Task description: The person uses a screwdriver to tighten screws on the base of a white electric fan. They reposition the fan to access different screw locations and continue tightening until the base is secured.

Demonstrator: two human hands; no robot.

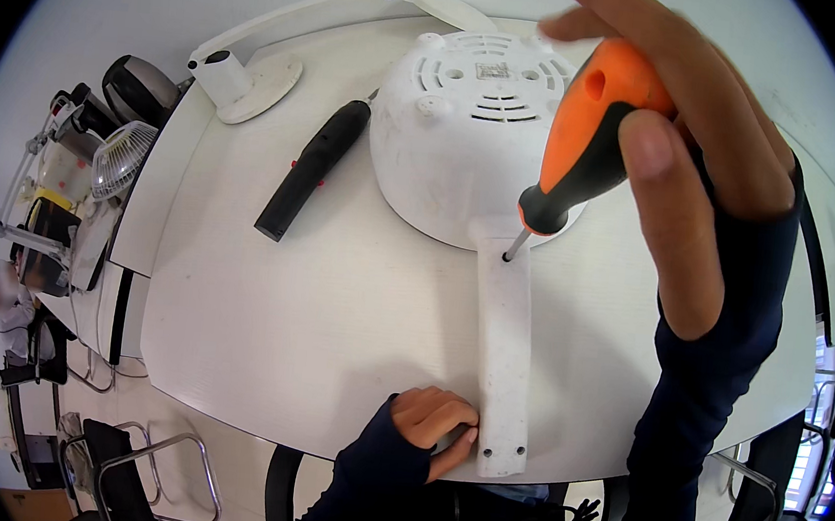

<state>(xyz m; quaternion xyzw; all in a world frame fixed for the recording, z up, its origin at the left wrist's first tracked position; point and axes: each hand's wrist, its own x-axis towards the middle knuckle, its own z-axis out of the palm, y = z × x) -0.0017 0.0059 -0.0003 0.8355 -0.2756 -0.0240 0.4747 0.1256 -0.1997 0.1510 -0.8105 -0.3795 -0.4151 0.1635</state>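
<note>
Handle (503,359) of an upturned white pot (422,166) lies on the worktop (319,342), apparently attached; a screwdriver (579,125) stands tip-in at its pot-side hole, so this screw looks unfinished. Whether the near-end holes (519,450) contain screws, I cannot tell. The right hand's (726,140) fingers grip the screwdriver; the left's (432,421) curl against the handle, grip unclear. The handle's end nearly meets the worktop's near edge; bare room flanks it, with a black tool (316,170) farther left.
</note>
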